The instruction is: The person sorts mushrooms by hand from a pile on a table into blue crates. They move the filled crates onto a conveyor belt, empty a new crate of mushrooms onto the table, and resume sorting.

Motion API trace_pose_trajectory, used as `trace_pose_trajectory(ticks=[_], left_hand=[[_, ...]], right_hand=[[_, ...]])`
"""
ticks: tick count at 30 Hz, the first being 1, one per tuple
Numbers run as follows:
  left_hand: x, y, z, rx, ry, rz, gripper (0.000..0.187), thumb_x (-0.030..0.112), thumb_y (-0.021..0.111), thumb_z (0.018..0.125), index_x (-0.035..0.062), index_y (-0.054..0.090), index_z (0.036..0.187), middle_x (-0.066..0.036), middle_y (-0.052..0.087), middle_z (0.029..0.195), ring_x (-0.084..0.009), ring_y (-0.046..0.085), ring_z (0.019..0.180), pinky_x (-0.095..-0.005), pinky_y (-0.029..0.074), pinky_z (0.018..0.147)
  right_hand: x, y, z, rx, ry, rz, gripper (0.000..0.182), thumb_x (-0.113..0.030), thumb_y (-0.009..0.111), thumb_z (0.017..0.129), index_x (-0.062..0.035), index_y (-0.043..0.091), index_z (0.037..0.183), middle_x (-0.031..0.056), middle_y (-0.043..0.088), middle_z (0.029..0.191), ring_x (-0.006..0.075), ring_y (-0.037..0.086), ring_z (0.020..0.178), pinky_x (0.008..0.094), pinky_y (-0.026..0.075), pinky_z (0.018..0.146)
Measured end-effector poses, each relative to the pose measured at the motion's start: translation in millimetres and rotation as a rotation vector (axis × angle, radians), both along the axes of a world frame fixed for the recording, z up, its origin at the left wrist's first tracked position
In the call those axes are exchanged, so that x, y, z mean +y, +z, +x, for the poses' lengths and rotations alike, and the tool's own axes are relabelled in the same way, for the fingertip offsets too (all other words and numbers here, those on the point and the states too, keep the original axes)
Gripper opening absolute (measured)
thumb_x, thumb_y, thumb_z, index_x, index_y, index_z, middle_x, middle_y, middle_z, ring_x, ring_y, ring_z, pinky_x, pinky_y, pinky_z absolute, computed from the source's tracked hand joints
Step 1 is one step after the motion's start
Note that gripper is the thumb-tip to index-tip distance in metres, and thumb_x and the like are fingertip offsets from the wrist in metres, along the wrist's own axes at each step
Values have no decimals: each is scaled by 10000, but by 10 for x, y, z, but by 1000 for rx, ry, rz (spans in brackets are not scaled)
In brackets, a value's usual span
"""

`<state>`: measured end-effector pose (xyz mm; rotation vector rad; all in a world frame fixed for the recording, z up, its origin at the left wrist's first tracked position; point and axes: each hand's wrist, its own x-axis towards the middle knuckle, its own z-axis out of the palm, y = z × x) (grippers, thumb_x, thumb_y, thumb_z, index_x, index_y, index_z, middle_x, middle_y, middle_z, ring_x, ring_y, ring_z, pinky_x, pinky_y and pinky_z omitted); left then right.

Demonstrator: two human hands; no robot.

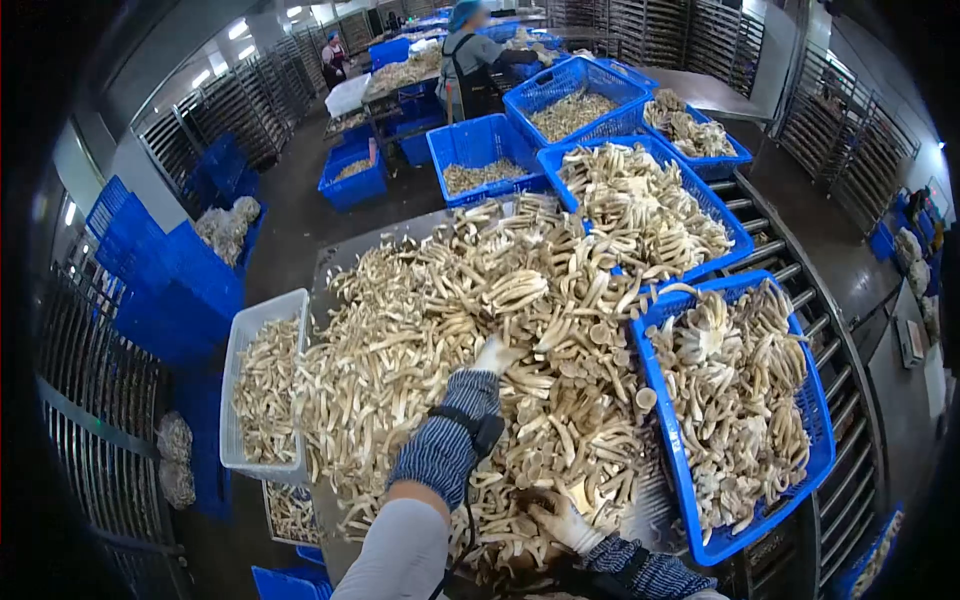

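Observation:
A deep heap of pale-stemmed, brown-capped mushrooms [400, 350] covers the steel table [335, 262] in front of me. My left hand [497, 356], in a white glove with a striped sleeve cover, reaches to the middle of the heap. Its fingers look spread over the stems, with nothing clearly gripped. Nearer my body, my right hand [565, 522], also gloved, has its fingers curled on a dark-capped mushroom clump [530, 503] at the heap's front. Part of that clump is hidden by the fingers.
On the right, a blue crate [820, 440] of mushroom clusters stands by a roller conveyor [850, 400]; another blue crate [735, 225] is behind it. A white bin [232, 400] of loose mushrooms stands left. A co-worker [468, 60] stands farther back, near more blue crates.

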<state>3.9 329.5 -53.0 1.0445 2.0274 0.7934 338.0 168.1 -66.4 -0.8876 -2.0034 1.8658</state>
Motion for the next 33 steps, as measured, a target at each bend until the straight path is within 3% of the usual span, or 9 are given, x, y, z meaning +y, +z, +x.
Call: trace_pose_trajectory(ticks=[2,8,11,14,16,24,29,32,33], left_hand=[[-112,-208,-18,66,48,450,682,177,762,804,-70,443,1353,-243,628,1173,-318,624,1075,-337,502,943],[-1199,1077,254,-635,468,421,332,41,637,866,-51,540,1170,-166,674,993,-248,692,723,-330,602,616],[-1775,1314,419,-569,403,352,632,179,614,914,-57,297,1408,-261,494,1342,-318,503,1250,-464,364,1101],[-2225,1749,1002,-387,496,276,859,412,591,946,-68,145,1500,-269,380,1471,-339,370,1377,-411,275,1161],[-2398,781,797,-704,491,564,706,473,564,963,-33,373,1418,-182,508,1363,-267,495,1244,-350,376,1065],[-3043,773,1228,-759,776,705,720,413,597,960,37,301,1497,-177,493,1388,-261,487,1235,-327,421,997],[-3411,582,783,-1186,1011,672,380,245,611,954,28,534,1256,-131,636,1097,-226,656,844,-364,555,658],[-3534,651,751,-1028,978,633,421,227,642,919,-1,523,1251,-159,642,1107,-269,666,943,-407,570,796],[-3559,681,805,-1017,909,529,576,211,628,931,125,318,1409,-127,436,1350,-254,516,1157,-421,400,988]], right_hand=[[63,17,-73,17,28,7,351,-150,681,890,41,613,1177,174,664,1098,228,626,1025,341,488,928],[138,701,-421,86,-13,77,387,-172,653,916,59,579,1218,194,662,1109,244,628,1048,337,494,926],[143,1061,-817,288,-169,17,589,-162,626,924,99,366,1383,273,516,1318,315,531,1216,373,435,1033],[-1,768,-1355,339,-245,223,621,-198,594,943,70,310,1426,269,452,1377,333,434,1308,398,364,1089],[-293,936,-1498,398,-246,92,571,-223,570,955,63,358,1401,261,492,1346,340,473,1269,412,401,1038],[-1017,414,-1742,265,-494,358,458,-193,573,938,83,475,1290,298,548,1266,424,528,1179,418,423,1005],[-1115,566,-1632,293,-455,-9,447,-105,657,880,80,486,1250,198,626,1124,274,611,987,352,491,875],[-1069,823,-1560,185,-510,-135,625,-161,718,838,99,413,1318,206,607,1167,270,601,1018,343,486,896],[-1017,812,-1660,276,-338,-265,783,-240,744,823,96,331,1397,241,554,1268,283,559,1135,342,452,969]])
